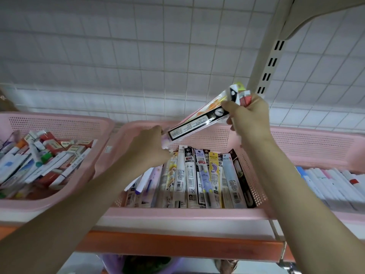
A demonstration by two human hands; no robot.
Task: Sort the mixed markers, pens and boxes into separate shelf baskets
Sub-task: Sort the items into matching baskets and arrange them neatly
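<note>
Hands are holding a bundle of packaged pens (199,119) slantwise above the far rim of the middle basket (177,213). Right hand (249,117) is gripping the bundle's upper end, its fingers curled around the packs. Left hand (151,149) is closing around the lower end, which is lying inside its curled fingers. Upright pen packs (197,177) are filling the middle basket; the left basket (59,123) is holding mixed markers and boxes (45,155).

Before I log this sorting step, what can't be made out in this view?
- Count of packets in the held bundle: they overlap, and the right hand and left hand cover both ends.
- Packet print in the middle basket: too small.
- Right basket: cut by the frame edge.
- Below the shelf: blurred.
</note>
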